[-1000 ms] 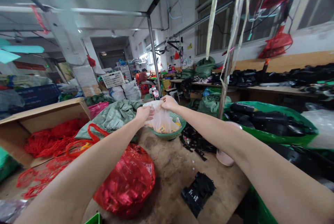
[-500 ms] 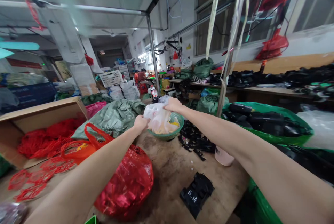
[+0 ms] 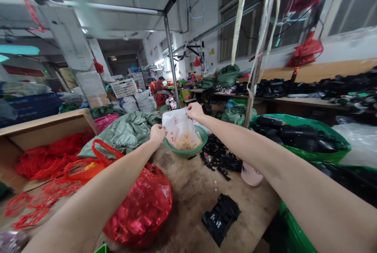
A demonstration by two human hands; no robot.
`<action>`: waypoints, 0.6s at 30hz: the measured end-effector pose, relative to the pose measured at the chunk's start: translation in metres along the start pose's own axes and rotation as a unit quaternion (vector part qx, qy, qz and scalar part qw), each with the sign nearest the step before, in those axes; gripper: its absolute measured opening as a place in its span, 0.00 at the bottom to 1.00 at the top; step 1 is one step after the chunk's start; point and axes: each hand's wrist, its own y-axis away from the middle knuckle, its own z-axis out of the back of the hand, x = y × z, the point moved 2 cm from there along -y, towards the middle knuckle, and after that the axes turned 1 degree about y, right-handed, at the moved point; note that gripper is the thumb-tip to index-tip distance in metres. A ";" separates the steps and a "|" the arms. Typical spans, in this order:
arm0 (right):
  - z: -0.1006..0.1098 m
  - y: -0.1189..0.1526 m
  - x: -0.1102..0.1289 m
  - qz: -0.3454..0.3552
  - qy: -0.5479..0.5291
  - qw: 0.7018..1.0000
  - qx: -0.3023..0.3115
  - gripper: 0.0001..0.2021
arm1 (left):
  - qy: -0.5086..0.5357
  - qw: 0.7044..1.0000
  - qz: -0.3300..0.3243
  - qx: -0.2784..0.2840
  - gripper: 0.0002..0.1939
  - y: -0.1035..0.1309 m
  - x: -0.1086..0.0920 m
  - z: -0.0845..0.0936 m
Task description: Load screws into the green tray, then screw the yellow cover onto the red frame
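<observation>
Both arms reach forward to a white plastic bag (image 3: 176, 127) with red print, stretched above a green basket (image 3: 188, 153). My left hand (image 3: 158, 132) pinches the bag's left edge. At its upper right corner, my right hand (image 3: 194, 110) grips it between thumb and fingers. Through the thin plastic, pale yellowish contents (image 3: 188, 141) show; what they are I cannot make out. Just right of the basket lies a heap of small black parts (image 3: 220, 153). A black toy car body (image 3: 221, 218) rests nearer on the table.
A red plastic bag (image 3: 144, 206) bulges on the near left, beside a cardboard box (image 3: 73, 121) holding red netting. A pinkish cup (image 3: 251, 175) stands by the right table edge. Green bags of black parts (image 3: 306, 135) flank the table. Behind the basket stands a bottle (image 3: 172, 103).
The crumpled white bag is now spread flatter and upright between my hands, showing its red print. My right hand has risen slightly; my left hand has shifted a little left and up.
</observation>
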 end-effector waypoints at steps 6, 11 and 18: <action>0.006 -0.005 0.018 0.059 -0.023 0.997 -0.042 0.22 | 0.095 0.995 0.007 -0.020 0.07 0.006 -0.020 0.000; 0.008 0.002 0.041 0.114 -0.024 0.992 -0.043 0.23 | 0.142 0.990 -0.004 -0.019 0.09 0.014 -0.039 0.002; -0.001 0.013 0.069 0.198 -0.015 0.980 0.025 0.20 | 0.182 0.983 0.007 0.038 0.13 0.027 -0.052 -0.002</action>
